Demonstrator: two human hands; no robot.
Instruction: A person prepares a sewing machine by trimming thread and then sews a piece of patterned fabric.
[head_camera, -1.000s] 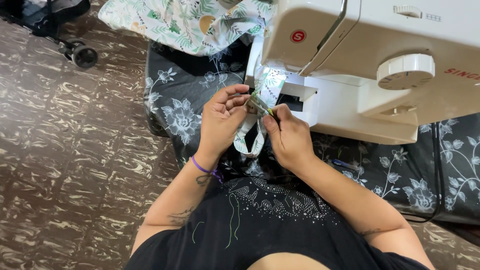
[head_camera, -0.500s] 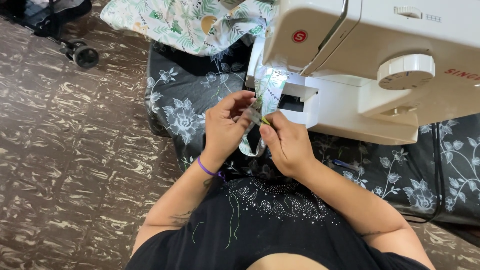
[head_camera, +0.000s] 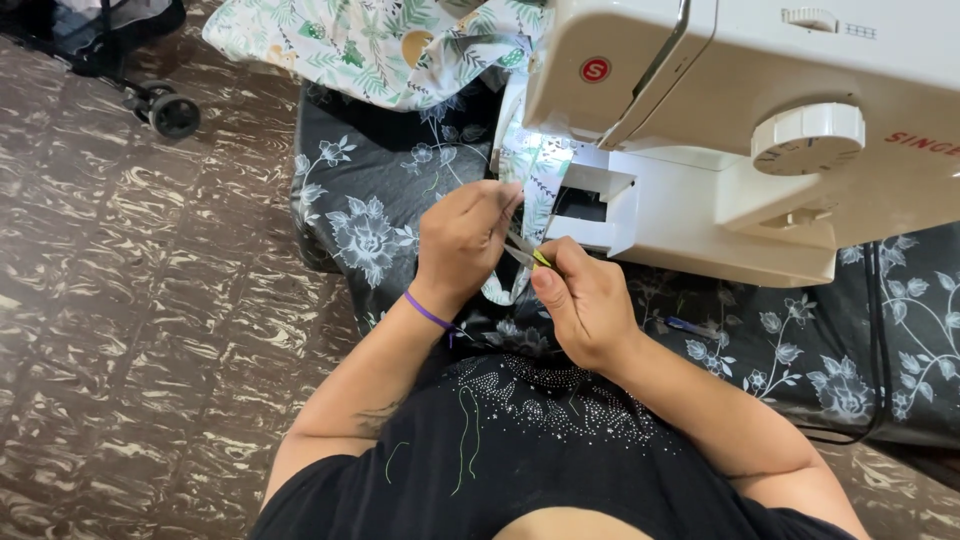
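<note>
- Beside the needle end of the white sewing machine (head_camera: 760, 150), my left hand (head_camera: 462, 240) was closed on the narrow strip of leaf-print fabric (head_camera: 540, 185), fingertips pinching its edge so that it stayed taut and away from the machine bed.
- My right hand (head_camera: 585, 305) was closed around a small tool with a yellow-green tip (head_camera: 540, 258); it looked like a thread snip or seam picker, though too little of it showed to be sure.
- I held both hands close together, nearly touching, just in front of the machine, I judge so that the tool's point could meet the spot my left fingers were steadying.
- That strip hung from under the machine's head down between my hands, its lower end looped towards my lap.
- More of the same leafy cloth (head_camera: 380, 45) lay bunched behind and to the left of the machine, out of the way of my hands.
- A purple band (head_camera: 428, 313) sat on my left wrist, and loose green threads (head_camera: 465, 440) clung to my black top.
- Under the machine lay a dark cloth with pale flowers (head_camera: 360, 220), covering the work surface.
- Beyond it, the floor (head_camera: 130, 300) was brown with a marbled pattern, and a small black wheel (head_camera: 172, 113) of something stood at the upper left.
</note>
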